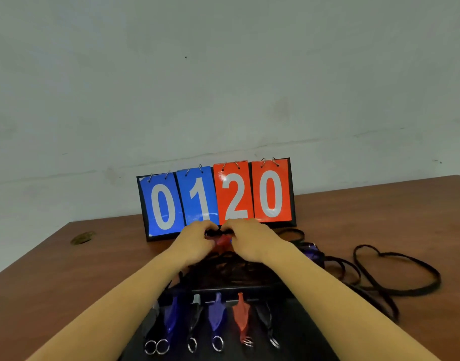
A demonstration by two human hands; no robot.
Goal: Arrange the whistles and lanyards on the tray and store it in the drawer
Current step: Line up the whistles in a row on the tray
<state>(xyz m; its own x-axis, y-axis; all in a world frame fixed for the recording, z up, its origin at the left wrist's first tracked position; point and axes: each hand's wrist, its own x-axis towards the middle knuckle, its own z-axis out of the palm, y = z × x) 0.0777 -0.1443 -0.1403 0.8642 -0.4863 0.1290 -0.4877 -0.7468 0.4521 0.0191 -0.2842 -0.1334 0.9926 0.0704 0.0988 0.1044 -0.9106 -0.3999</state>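
Head view, read from left to right: we find a small round brass fitting point(82, 237) set into the wooden table point(41, 277), then the flip scoreboard point(215, 196) standing upright at the back against the wall, clear of the work area. Just in front of it, the left hand point(195, 241) and the right hand point(245, 239) meet above the table, fingers curled inward, and together pinch a short black cord point(218, 233); a red whistle point(221, 242) hangs between the palms. We judge that both hands are needed here because the cord is being worked at the whistle, either fastened or bundled; the blur prevents a firmer reading. Below the wrists, the black tray point(301, 332) already holds a row of whistles point(215, 316), blue, dark and red, laid side by side with their key rings towards us, which keeps them separate and easy to count. A heap of coiled cords point(223, 269) sits at the tray's far end. Further right, loose black lanyards point(395, 272) remain sprawled on the table, well apart from the tray, not yet arranged.
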